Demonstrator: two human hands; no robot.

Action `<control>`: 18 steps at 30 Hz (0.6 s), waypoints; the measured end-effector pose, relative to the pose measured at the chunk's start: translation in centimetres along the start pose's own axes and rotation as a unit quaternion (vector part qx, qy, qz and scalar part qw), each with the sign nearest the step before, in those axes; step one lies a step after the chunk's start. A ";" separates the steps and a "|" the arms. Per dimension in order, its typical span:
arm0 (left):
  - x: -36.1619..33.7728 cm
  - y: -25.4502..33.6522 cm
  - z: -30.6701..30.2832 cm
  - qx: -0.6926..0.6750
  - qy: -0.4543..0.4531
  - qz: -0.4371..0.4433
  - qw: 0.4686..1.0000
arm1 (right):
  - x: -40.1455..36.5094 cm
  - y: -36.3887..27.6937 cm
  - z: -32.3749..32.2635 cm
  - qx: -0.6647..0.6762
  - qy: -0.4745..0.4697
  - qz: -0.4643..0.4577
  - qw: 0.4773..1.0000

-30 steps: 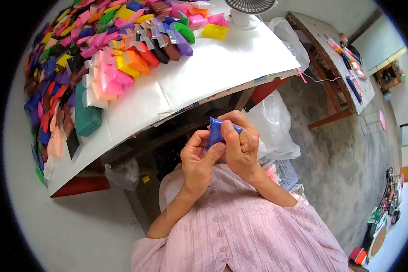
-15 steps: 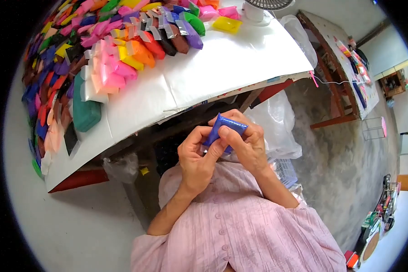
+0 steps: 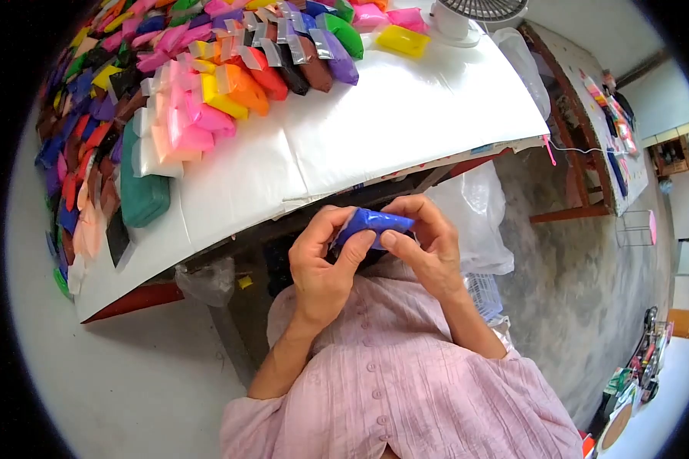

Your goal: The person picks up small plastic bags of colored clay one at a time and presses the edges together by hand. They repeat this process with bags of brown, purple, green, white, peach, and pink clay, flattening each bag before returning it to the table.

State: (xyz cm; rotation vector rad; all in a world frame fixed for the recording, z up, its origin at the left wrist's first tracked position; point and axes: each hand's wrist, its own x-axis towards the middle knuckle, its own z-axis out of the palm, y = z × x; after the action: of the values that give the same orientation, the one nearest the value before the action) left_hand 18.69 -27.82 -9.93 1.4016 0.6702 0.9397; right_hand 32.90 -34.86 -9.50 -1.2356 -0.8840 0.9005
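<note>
White-covered table: sheet bare from centre to 4 o'clock. Heap of coloured clay pkts runs 8 to 12 o'clock, overlapping. Big green block at 8 o'clock nr front edge, touching pink pkts. Yellow pkt at 1 o'clock, fan base just beside it.

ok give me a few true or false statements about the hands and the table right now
1. The left hand and the right hand both grip the blue packet. True.
2. The blue packet rests on the white table. False: it is held in the air in front of the table's near edge.
3. A dark green block lies on the table. True.
4. The fan stands beside the dark green block. False: it stands on the far side, by a yellow packet.
</note>
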 end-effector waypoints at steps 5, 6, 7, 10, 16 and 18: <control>1.0 0.6 -0.9 0.174 -0.068 0.091 0.978 | 0.4 0.2 -1.2 -0.133 -0.039 -0.091 0.986; 0.9 0.6 -0.5 0.105 -0.048 0.060 0.992 | 0.2 0.4 -0.7 -0.109 -0.020 -0.082 0.990; 0.8 0.7 0.1 0.035 -0.027 0.029 0.999 | 0.0 0.5 -0.3 -0.085 -0.002 -0.073 0.994; 0.5 0.7 0.7 -0.092 0.006 -0.022 0.996 | -0.5 1.1 0.8 0.057 0.048 -0.015 0.997; 0.2 -0.3 0.0 -0.061 -0.004 0.010 0.998 | 0.4 1.1 0.9 -0.046 0.047 -0.106 0.992; 0.2 -0.4 0.0 -0.054 -0.011 0.021 0.998 | 0.6 0.8 0.6 -0.089 0.036 -0.137 0.986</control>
State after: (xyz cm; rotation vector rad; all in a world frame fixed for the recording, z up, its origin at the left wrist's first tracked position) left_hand 18.89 -27.60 -10.24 1.3325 0.5669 0.9786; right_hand 32.48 -33.96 -10.18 -1.2530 -1.0634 0.5627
